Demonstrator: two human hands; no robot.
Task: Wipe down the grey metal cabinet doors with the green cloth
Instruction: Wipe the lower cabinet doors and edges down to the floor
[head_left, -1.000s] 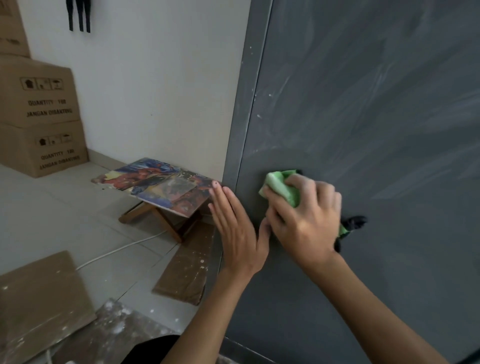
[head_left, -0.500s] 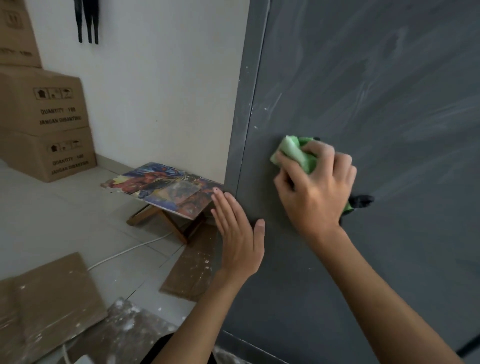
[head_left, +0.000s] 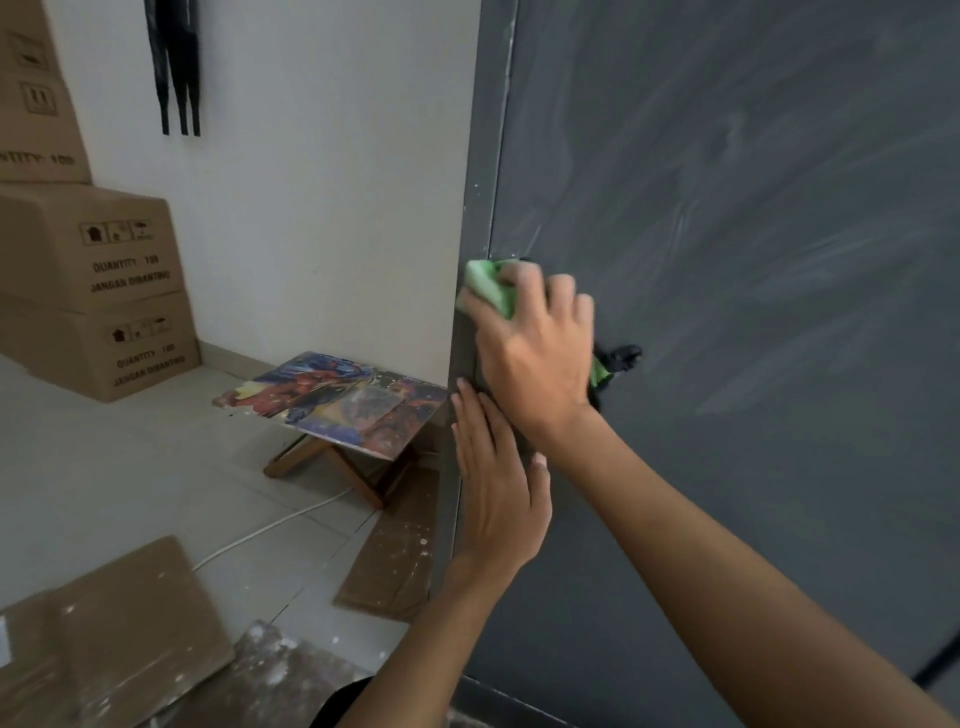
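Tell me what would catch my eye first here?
The bright green cloth stands out most, gripped by the right hand and pressed to the left edge of the streaky grey cabinet door. Just below it the left hand lies flat against the cabinet's edge. Off to the left, a low folding table with a colourful picture top stands on the floor, with stacked cardboard boxes beyond it.

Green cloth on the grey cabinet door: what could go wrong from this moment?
1. The right hand holds the green cloth at the door's left edge, so a stroke could slip off onto the frame.
2. The left hand lies flat just below, and a downward stroke may bump it.
3. The pale streaks further right on the grey cabinet door could be missed.
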